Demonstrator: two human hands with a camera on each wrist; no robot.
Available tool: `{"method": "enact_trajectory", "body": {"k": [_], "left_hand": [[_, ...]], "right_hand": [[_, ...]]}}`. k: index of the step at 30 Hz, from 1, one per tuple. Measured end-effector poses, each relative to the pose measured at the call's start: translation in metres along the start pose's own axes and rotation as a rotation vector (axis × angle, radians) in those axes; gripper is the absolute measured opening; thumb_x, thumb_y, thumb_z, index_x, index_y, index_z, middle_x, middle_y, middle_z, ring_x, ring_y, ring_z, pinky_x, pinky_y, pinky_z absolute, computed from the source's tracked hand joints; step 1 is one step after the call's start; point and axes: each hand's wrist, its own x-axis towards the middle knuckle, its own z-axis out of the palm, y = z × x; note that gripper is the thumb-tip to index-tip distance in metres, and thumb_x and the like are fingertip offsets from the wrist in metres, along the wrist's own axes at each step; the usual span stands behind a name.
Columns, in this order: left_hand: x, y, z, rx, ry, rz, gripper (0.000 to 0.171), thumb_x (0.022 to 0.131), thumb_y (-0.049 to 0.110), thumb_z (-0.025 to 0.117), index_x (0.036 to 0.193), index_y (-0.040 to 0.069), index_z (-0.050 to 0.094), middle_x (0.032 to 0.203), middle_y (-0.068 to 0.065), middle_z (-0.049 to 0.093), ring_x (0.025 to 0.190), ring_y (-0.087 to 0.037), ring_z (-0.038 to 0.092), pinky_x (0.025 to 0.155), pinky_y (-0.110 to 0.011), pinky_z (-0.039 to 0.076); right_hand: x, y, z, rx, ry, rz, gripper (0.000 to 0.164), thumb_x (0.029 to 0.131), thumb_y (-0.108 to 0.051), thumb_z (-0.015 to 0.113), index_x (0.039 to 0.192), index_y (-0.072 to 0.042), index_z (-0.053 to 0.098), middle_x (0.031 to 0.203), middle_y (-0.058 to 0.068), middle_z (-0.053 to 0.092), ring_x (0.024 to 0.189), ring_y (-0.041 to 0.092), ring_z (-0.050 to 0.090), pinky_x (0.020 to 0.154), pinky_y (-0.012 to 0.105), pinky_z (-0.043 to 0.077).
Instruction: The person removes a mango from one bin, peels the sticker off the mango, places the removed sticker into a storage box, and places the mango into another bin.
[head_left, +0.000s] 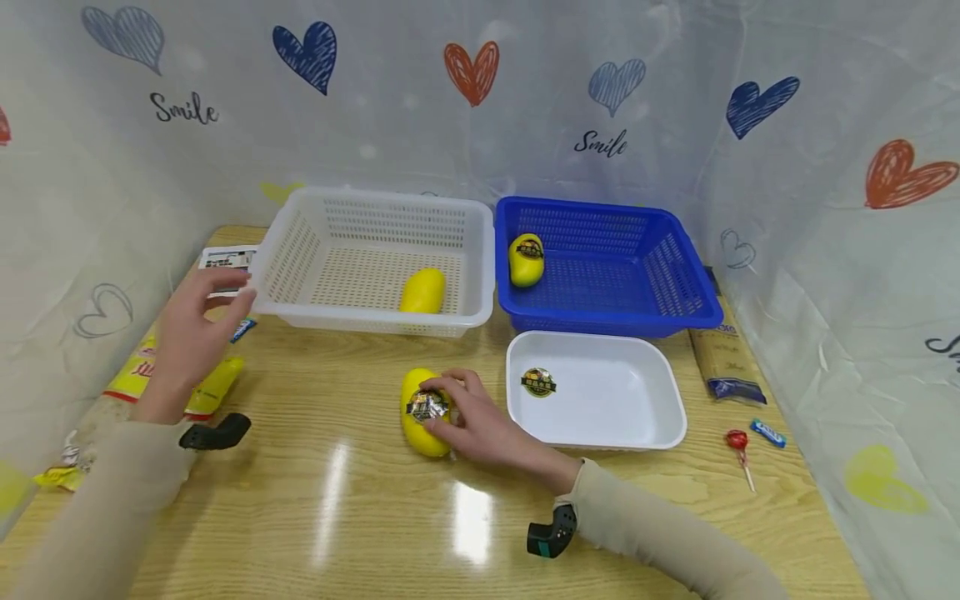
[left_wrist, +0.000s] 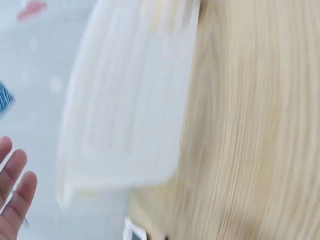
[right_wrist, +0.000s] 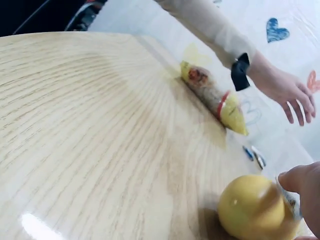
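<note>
My right hand [head_left: 476, 421] is on a yellow mango [head_left: 418, 437] lying on the table, its curled fingers and thumb gripping the right side beside a round dark sticker [head_left: 427, 406]. In the right wrist view the thumb [right_wrist: 298, 179] lies against the mango [right_wrist: 250, 207] near the sticker's edge. My left hand [head_left: 197, 333] is held up at the left, near the white basket's corner, fingers loosely bent with nothing in them. One mango [head_left: 423, 292] without a visible sticker lies in the white basket [head_left: 375, 321]; another, stickered mango [head_left: 527, 271] lies in the blue basket [head_left: 615, 323].
A white tray [head_left: 600, 400] with a round sticker [head_left: 538, 382] inside stands before the blue basket. At the right are a brown packet [head_left: 726, 354], a lollipop [head_left: 737, 440] and a small blue-wrapped candy [head_left: 768, 432]. Yellow bags [head_left: 213, 387] lie under the left arm.
</note>
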Motion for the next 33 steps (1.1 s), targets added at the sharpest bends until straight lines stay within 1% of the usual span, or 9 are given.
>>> {"method": "enact_trajectory", "body": {"k": [2,4,6,8,13,17,24,28,33], "left_hand": [[-0.014,0.017,0.012,-0.046,-0.007,0.105,0.025,0.090,-0.004,0.065,0.115,-0.007,0.063,0.116,-0.005,0.059,0.105,-0.005,0.053,0.085,-0.008,0.044],[-0.032,0.033,0.027,-0.095,-0.063,0.145,0.029,0.086,-0.012,0.065,0.115,-0.006,0.063,0.115,-0.009,0.060,0.104,-0.003,0.054,0.086,-0.010,0.045],[-0.053,0.047,0.045,-0.150,-0.138,0.120,0.035,0.085,-0.013,0.066,0.119,-0.004,0.061,0.118,-0.011,0.060,0.107,-0.003,0.054,0.087,-0.012,0.047],[-0.075,0.058,0.063,-0.187,-0.212,0.075,0.040,0.086,-0.010,0.067,0.124,-0.003,0.058,0.123,-0.013,0.058,0.110,-0.008,0.053,0.088,-0.017,0.049],[-0.111,0.073,0.105,-0.245,-0.333,-0.011,0.052,0.088,0.002,0.071,0.135,0.000,0.049,0.138,-0.017,0.046,0.121,-0.031,0.047,0.091,-0.043,0.052],[-0.119,0.084,0.130,-0.219,-0.354,-0.015,0.064,0.085,0.010,0.077,0.139,0.003,0.045,0.145,-0.023,0.035,0.129,-0.036,0.039,0.091,-0.053,0.049],[-0.121,0.100,0.163,0.009,-0.306,0.109,0.073,0.076,0.031,0.086,0.135,0.006,0.052,0.147,-0.028,0.031,0.132,-0.047,0.031,0.100,-0.064,0.036],[-0.122,0.100,0.172,0.055,-0.331,0.058,0.077,0.075,0.038,0.085,0.137,0.006,0.052,0.149,-0.026,0.029,0.134,-0.044,0.029,0.103,-0.060,0.036],[-0.120,0.094,0.167,-0.067,-0.394,-0.067,0.085,0.075,0.025,0.087,0.142,0.000,0.042,0.154,-0.021,0.023,0.138,-0.041,0.027,0.106,-0.058,0.035]], "right_hand": [[-0.002,-0.003,-0.004,-0.026,0.026,-0.022,0.045,0.097,-0.038,0.060,0.139,-0.027,0.048,0.150,0.014,0.030,0.106,0.020,0.055,0.090,0.036,0.047],[-0.004,-0.007,-0.011,-0.034,0.051,-0.049,0.047,0.096,-0.035,0.062,0.140,-0.025,0.047,0.151,0.015,0.029,0.122,0.026,0.048,0.096,0.043,0.045],[-0.007,-0.012,-0.020,-0.029,0.078,-0.076,0.049,0.096,-0.032,0.063,0.141,-0.023,0.047,0.152,0.015,0.029,0.131,0.030,0.041,0.098,0.048,0.045],[-0.009,-0.016,-0.031,0.007,0.095,-0.095,0.050,0.096,-0.028,0.063,0.142,-0.019,0.046,0.152,0.014,0.028,0.131,0.029,0.041,0.097,0.047,0.047],[-0.007,-0.017,-0.053,0.050,0.114,-0.100,0.051,0.099,-0.021,0.059,0.145,-0.011,0.041,0.146,0.015,0.034,0.125,0.028,0.047,0.091,0.038,0.052],[-0.001,-0.014,-0.062,0.006,0.061,-0.065,0.051,0.100,-0.018,0.057,0.146,-0.009,0.039,0.143,0.017,0.041,0.120,0.032,0.053,0.091,0.039,0.052],[0.007,-0.010,-0.064,-0.089,-0.007,-0.011,0.049,0.101,-0.013,0.055,0.146,-0.006,0.040,0.140,0.017,0.046,0.115,0.028,0.058,0.089,0.038,0.053],[0.010,-0.008,-0.060,-0.052,-0.020,0.016,0.047,0.100,-0.012,0.055,0.144,-0.004,0.040,0.143,0.016,0.046,0.115,0.028,0.059,0.090,0.038,0.053],[0.012,-0.006,-0.052,-0.060,-0.066,0.020,0.041,0.099,-0.012,0.056,0.138,-0.002,0.048,0.137,0.015,0.053,0.113,0.027,0.060,0.089,0.037,0.053]]}}
